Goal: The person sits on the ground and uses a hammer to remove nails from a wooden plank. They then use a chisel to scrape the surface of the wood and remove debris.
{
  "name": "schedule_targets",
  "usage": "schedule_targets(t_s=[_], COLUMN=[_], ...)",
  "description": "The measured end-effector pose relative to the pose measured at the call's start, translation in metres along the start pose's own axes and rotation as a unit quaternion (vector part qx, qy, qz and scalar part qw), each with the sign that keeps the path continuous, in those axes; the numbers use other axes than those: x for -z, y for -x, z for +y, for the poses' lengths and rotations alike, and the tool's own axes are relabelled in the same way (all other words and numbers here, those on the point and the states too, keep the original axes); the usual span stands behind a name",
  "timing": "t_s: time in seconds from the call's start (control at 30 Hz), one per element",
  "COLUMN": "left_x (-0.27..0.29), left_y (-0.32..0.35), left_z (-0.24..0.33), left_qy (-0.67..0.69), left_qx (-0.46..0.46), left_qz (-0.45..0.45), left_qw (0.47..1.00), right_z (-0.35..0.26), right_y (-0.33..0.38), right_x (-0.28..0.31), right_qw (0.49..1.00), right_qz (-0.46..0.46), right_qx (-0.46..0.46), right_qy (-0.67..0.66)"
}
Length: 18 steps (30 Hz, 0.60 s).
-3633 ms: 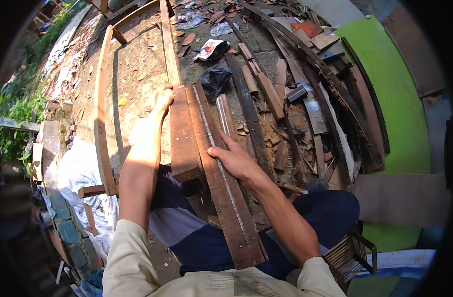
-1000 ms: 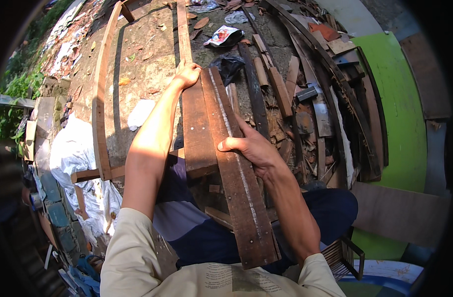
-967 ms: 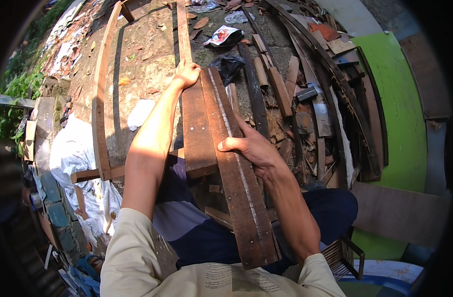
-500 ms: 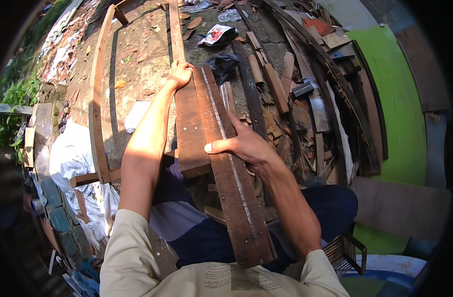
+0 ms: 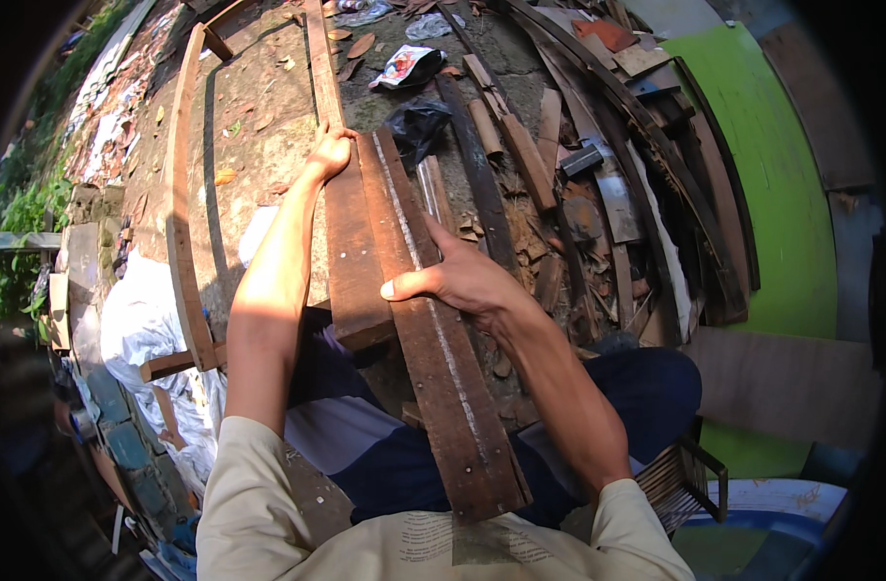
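Note:
A long brown wooden plank (image 5: 443,373) with a whitish streak along it slants from my lap away from me. Against its left side lies a shorter, wider brown board (image 5: 354,257) with nail heads in its face. My left hand (image 5: 329,155) is closed on the far end of the shorter board. Across the middle of the long plank lies the thumb of my right hand (image 5: 467,281), its fingers going round the right edge and partly hidden. The near end of the plank rests close to my shirt.
A wooden frame (image 5: 180,174) stands on the sunlit ground to the left, beside white sheeting (image 5: 143,310). Scrap wood (image 5: 525,160), a black plastic bag (image 5: 419,126) and a printed packet (image 5: 407,66) lie ahead. Rightward are a green panel (image 5: 772,184) and a blue-rimmed basin (image 5: 782,499).
The whole view has shifted a little, so planks and ground appear slightly farther left. Both hands keep the same hold on the boards.

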<state>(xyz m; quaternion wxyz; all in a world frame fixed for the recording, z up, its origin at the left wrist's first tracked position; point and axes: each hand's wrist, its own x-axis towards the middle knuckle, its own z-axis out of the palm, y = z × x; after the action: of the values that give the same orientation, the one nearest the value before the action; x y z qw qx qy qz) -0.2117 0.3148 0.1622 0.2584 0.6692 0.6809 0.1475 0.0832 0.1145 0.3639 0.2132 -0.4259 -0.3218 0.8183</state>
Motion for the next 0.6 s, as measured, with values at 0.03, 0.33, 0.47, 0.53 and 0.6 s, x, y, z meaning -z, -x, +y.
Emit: schedule_targets(t_s=[0.03,0.33,0.47,0.53,0.6], left_x=[0.002,0.012,-0.003,0.003,0.004], left_y=[0.001,0.011,0.001,0.003,0.002], left_z=[0.0,0.025,0.032,0.024,0.017], left_qy=[0.002,-0.01,-0.008,-0.018,-0.026], left_qx=[0.002,0.038,0.026,0.03,0.032], left_qz=[0.0,-0.04,-0.036,-0.027,-0.018], left_qw=[1.0,0.998,0.999,0.999,0.999], right_z=[0.001,0.01,0.002,0.0,0.004], right_y=[-0.001,-0.008,-0.004,-0.002,-0.005], right_x=[0.0,0.004,0.008,0.005,0.004], right_qw=[1.0,1.0,1.0,1.0,0.999], right_qz=[0.0,-0.013,0.001,-0.01,-0.015], right_qx=[0.0,0.022,0.018,0.021,0.031], right_qy=[0.0,-0.002,0.002,0.0,-0.001])
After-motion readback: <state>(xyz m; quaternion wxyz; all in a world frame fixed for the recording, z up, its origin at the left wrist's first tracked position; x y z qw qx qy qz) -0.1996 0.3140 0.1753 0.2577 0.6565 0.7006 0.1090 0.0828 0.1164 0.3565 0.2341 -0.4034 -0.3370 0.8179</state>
